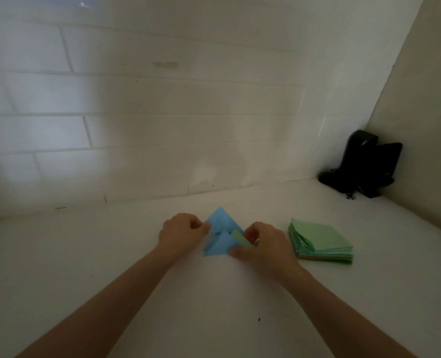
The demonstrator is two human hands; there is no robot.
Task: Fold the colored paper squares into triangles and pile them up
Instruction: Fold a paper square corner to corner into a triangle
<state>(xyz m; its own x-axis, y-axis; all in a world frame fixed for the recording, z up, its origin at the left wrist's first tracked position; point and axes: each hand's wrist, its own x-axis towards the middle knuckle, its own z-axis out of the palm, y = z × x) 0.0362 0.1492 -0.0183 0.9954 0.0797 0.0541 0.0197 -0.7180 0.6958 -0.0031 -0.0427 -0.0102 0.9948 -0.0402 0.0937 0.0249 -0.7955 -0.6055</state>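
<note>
A blue paper lies on the white table between my hands, its far corner pointing at the wall. A smaller blue folded triangle lies over its near part. My left hand pinches the blue paper's left corner. My right hand grips the right side of the blue triangle, and a strip of green paper shows at its fingers. A stack of green paper squares sits to the right of my right hand, untouched.
The white table meets a white brick wall just behind the papers. A black device with a cable stands in the back right corner. A side wall closes the right.
</note>
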